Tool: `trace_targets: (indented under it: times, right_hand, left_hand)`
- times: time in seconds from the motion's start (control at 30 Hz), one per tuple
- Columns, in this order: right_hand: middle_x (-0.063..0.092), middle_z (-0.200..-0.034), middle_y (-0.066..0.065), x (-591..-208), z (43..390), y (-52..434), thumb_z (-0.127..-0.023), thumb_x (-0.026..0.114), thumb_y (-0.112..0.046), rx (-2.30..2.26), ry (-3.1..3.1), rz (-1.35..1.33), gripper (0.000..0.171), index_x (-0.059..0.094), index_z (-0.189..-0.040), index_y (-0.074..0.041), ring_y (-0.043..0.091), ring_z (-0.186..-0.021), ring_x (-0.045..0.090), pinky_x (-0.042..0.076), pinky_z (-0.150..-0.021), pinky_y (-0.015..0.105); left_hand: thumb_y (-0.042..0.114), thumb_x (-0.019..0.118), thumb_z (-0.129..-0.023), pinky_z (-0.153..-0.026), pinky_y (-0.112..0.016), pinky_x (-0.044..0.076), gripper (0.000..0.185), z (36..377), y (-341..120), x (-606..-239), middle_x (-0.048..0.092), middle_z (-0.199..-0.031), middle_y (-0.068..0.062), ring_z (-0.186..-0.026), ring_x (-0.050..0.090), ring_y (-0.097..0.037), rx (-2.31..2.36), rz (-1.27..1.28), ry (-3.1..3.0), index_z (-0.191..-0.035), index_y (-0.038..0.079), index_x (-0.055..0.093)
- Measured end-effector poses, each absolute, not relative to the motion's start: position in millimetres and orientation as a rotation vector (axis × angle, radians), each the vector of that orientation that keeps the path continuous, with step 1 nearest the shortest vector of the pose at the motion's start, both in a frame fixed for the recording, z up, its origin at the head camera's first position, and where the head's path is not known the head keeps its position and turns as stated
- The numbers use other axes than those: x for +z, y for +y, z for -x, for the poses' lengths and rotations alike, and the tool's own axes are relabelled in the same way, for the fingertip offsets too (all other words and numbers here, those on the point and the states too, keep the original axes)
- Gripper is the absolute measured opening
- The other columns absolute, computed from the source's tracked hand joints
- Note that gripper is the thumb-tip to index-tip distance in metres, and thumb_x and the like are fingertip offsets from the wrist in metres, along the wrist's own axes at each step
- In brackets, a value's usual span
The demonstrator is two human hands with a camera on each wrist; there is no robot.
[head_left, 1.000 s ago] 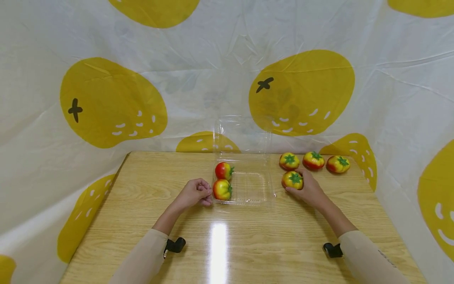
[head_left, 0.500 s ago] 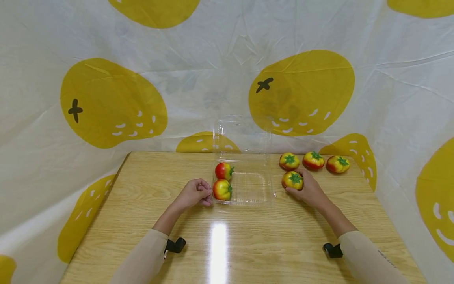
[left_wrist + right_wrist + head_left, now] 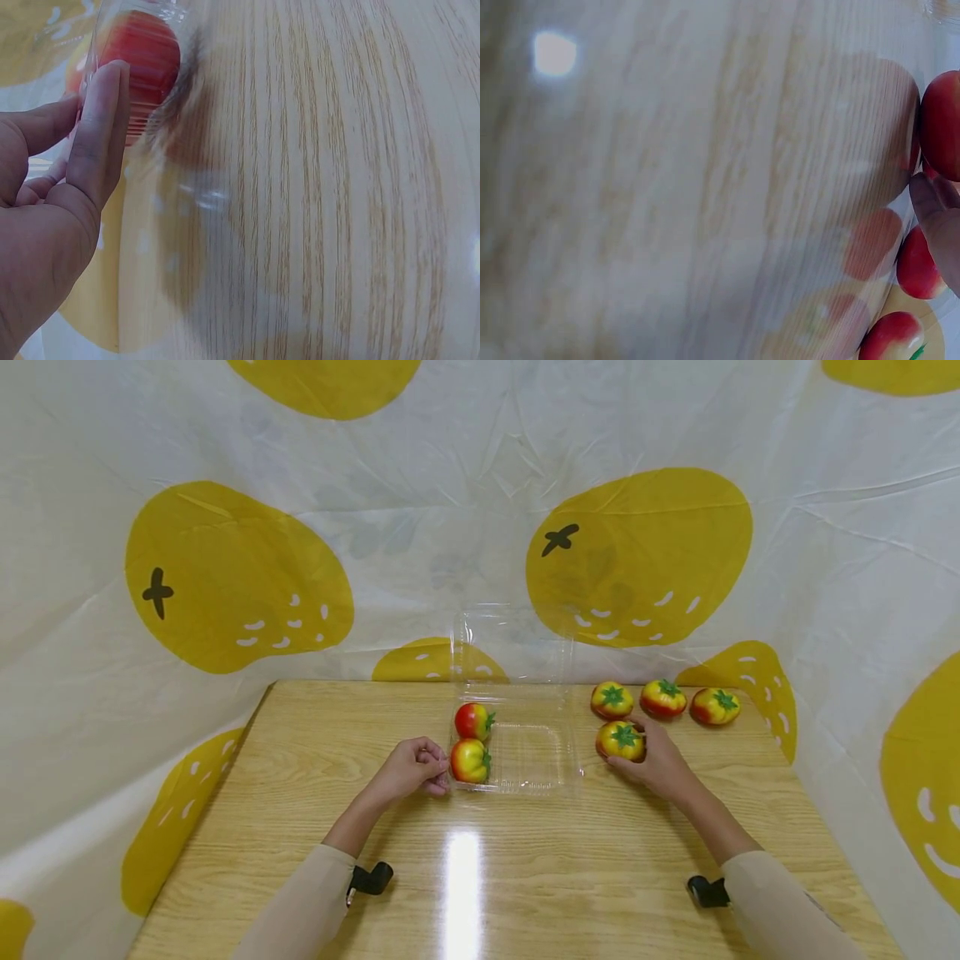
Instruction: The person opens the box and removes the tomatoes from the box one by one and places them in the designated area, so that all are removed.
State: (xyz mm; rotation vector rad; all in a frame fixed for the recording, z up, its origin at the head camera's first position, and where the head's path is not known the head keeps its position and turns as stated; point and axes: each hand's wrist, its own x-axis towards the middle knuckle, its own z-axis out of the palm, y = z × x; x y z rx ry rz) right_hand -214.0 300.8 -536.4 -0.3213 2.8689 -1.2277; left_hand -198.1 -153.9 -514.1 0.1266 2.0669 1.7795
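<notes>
Right hand (image 3: 654, 762) curled round a tomato (image 3: 619, 740) resting on the surface (image 3: 525, 877), just right of the clear clamshell box (image 3: 525, 758). Left hand (image 3: 408, 770) loosely curled against the box's left wall, fingertips (image 3: 97, 120) touching the plastic beside the nearer of two tomatoes inside (image 3: 470, 760); farther one (image 3: 473, 721) just behind it. Three more tomatoes (image 3: 663, 698) lined up beyond the right hand. Open lid (image 3: 513, 643) standing upright at the back. Likely risks: light box sliding or tipping if nudged on entry; round tomato slipping from a shallow grasp and rolling; upright lid dropping shut.
</notes>
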Motion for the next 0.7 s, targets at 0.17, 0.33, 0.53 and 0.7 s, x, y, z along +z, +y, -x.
trace_targets:
  times: [0.17, 0.33, 0.53, 0.7]
  right_hand:
    - [0.037, -0.146, 0.038, -534, 210, 303, -0.091, 0.082, -0.027, -1.233, 2.863, 0.294, 0.092, 0.026, -0.154, 0.012, 0.052, -0.131, 0.044, 0.042, -0.109, 0.068]
    - [0.033, -0.149, 0.039, -527, 204, 305, -0.090, 0.083, -0.028, -1.183, 2.948, 0.295, 0.095, 0.026, -0.153, 0.014, 0.056, -0.134, 0.038, 0.037, -0.111, 0.072]
    - [0.038, -0.145, 0.037, -515, 196, 303, -0.085, 0.087, -0.017, -1.178, 3.102, 0.442, 0.087, 0.035, -0.147, 0.014, 0.053, -0.130, 0.039, 0.037, -0.106, 0.071]
    - [0.040, -0.145, 0.035, -502, 193, 298, -0.085, 0.087, -0.017, -1.168, 3.122, 0.510, 0.084, 0.038, -0.146, 0.013, 0.053, -0.133, 0.037, 0.035, -0.107, 0.073]
  left_hand:
    - [0.000, 0.064, -0.101, -0.070, -0.040, 0.067, 0.016, 198, -155, -514, 0.067, -0.081, -0.015, -0.071, 0.074, -0.023, 1.774, -0.124, 2.067, -0.109, -0.009, 0.054]
    - [0.000, 0.063, -0.101, -0.071, -0.041, 0.067, 0.016, 198, -154, -513, 0.067, -0.080, -0.014, -0.072, 0.074, -0.025, 1.773, -0.135, 2.066, -0.110, -0.009, 0.054]
    - [0.000, 0.063, -0.101, -0.071, -0.041, 0.067, 0.017, 197, -154, -513, 0.067, -0.082, -0.015, -0.073, 0.074, -0.025, 1.775, -0.129, 2.066, -0.110, -0.010, 0.054]
    - [-0.001, 0.063, -0.101, -0.070, -0.041, 0.067, 0.014, 198, -153, -512, 0.066, -0.081, -0.014, -0.072, 0.075, -0.025, 1.782, -0.111, 2.066, -0.109, -0.008, 0.054]
